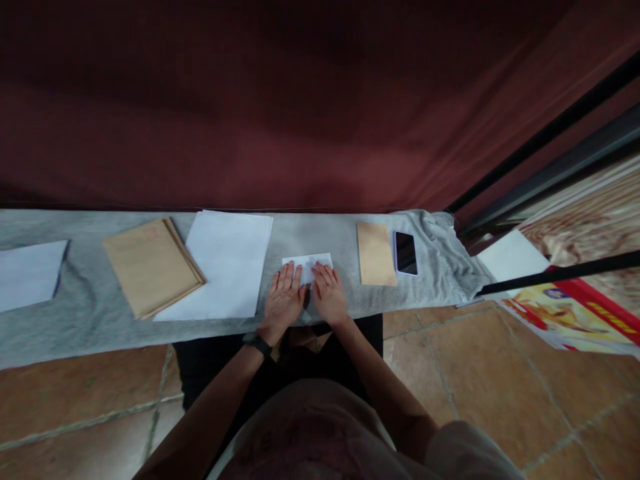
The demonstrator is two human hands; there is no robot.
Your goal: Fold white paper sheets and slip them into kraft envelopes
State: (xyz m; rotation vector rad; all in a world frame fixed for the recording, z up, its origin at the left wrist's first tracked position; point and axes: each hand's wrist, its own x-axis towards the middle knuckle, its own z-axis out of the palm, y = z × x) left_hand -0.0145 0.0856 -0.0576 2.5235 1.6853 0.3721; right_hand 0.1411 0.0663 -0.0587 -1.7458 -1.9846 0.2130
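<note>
A small folded sheet of white paper (306, 259) lies on the grey cloth in front of me, partly covered by my hands. My left hand (285, 297) rests flat on its left side, fingers stretched out. On its right side lies my right hand (329, 293), fingers extended and pressing down on the paper. A stack of larger white sheets (235, 260) is to the left of my left hand. To the right of my right hand sits a single brown envelope (377, 253).
A pile of brown envelopes (150, 267) overlaps the white stack, and more white paper (30, 277) lies far left. A phone (405, 253) is beside the single envelope. The narrow grey cloth surface (320, 230) runs along a dark red curtain (280, 147). A colourful box (575, 313) stands at right.
</note>
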